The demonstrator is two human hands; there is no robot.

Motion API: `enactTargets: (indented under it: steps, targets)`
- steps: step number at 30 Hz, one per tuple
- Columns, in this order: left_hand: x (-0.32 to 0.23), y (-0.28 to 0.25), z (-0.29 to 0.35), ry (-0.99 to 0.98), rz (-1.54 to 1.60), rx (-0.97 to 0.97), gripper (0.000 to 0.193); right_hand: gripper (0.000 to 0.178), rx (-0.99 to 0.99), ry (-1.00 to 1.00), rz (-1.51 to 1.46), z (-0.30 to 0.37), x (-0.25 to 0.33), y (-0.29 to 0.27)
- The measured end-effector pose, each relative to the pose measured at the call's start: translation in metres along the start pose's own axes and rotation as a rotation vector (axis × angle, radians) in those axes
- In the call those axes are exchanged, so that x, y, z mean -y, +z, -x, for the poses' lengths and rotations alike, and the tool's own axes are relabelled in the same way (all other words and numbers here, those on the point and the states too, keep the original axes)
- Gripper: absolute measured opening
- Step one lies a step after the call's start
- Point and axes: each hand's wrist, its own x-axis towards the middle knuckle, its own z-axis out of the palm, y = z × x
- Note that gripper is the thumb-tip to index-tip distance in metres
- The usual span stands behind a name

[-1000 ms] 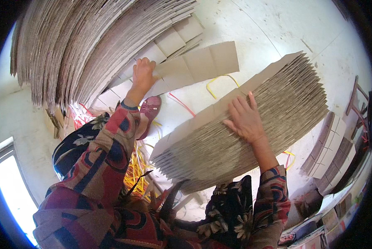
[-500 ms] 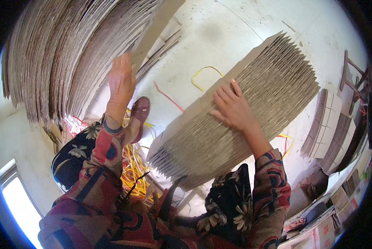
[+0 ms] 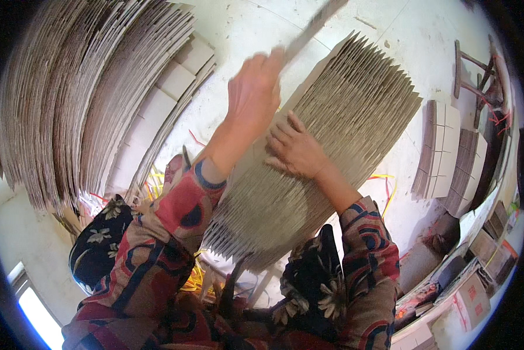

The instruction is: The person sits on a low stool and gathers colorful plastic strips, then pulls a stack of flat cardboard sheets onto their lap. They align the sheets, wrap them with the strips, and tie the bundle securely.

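Observation:
My left hand (image 3: pixel 255 96) is closed around one end of a flat cardboard piece (image 3: pixel 313 28), which is seen nearly edge-on and blurred by motion. It hangs above the far left side of a long cardboard stack (image 3: pixel 343 125), made of many thin folded pieces standing packed side by side with zigzag ends. On top of that stack rests my right hand (image 3: pixel 297 149), its fingers apart on the near left part. To the left stands a larger curved bank of flat cardboard pieces (image 3: pixel 69 99) packed in rows.
Yellow straps (image 3: pixel 197 280) lie tangled by the near end of the stack. Two strapped cardboard bundles (image 3: pixel 440 149) sit on the floor at right, below a wooden stool (image 3: pixel 478 76). Boxes (image 3: pixel 472 300) line the lower right. A shoe (image 3: pixel 173 169) shows beside my left forearm.
My left hand has swung right with the cardboard piece, from the left bank to over the long stack. My right hand stays on the stack. The whole view has shifted.

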Motion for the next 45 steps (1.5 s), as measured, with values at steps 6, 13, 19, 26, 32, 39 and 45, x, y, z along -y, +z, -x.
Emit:
enactTargets:
  steps: [6, 13, 19, 26, 32, 39, 45]
  targets:
    - [-0.013, -0.001, -0.025, -0.075, -0.100, 0.140, 0.046, 0.051, -0.034, 0.001, -0.041, 0.004, -0.005, 0.006]
    - [0.020, 0.022, 0.062, -0.238, 0.021, 0.435, 0.044, 0.050, -0.086, -0.011, -0.023, 0.003, -0.003, 0.007]
    - [0.036, 0.031, 0.072, -0.182, 0.169, 0.536, 0.044, 0.053, -0.048, -0.004, -0.010, 0.004, -0.003, 0.007]
    - [0.054, 0.042, 0.066, -0.147, 0.227, 0.707, 0.042, 0.048, -0.181, -0.031, -0.041, 0.006, -0.002, 0.007]
    - [0.064, 0.043, 0.070, -0.219, 0.480, 0.757, 0.053, 0.046, -0.199, -0.051, -0.073, 0.008, -0.003, 0.007]
    - [0.086, 0.030, 0.087, -0.304, 0.609, 0.847, 0.072, 0.046, -0.196, -0.068, -0.097, 0.007, -0.003, 0.004]
    - [0.092, 0.021, 0.089, -0.462, 0.710, 0.825, 0.072, 0.045, -0.283, -0.019, -0.083, 0.009, -0.001, 0.006]
